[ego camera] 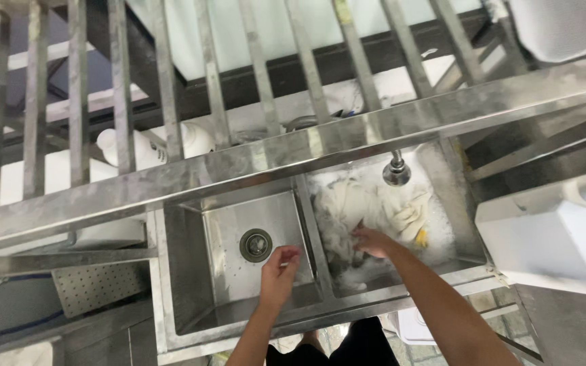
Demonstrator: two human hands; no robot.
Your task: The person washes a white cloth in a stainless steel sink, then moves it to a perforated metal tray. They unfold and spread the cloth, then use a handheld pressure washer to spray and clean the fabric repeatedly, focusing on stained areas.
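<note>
I look down into a steel double sink. My right hand reaches into the right basin and presses on a heap of white cloths lying in foamy water, with a yellow patch at the right of the heap. Whether its fingers grip the cloth I cannot tell. My left hand hovers over the left basin near the divider, fingers loosely curled, holding nothing that I can see. The left basin holds only a round drain.
A faucet head hangs over the right basin. A slatted steel shelf spans above the sink. A white plastic container stands at the right. A perforated metal panel lies at the lower left.
</note>
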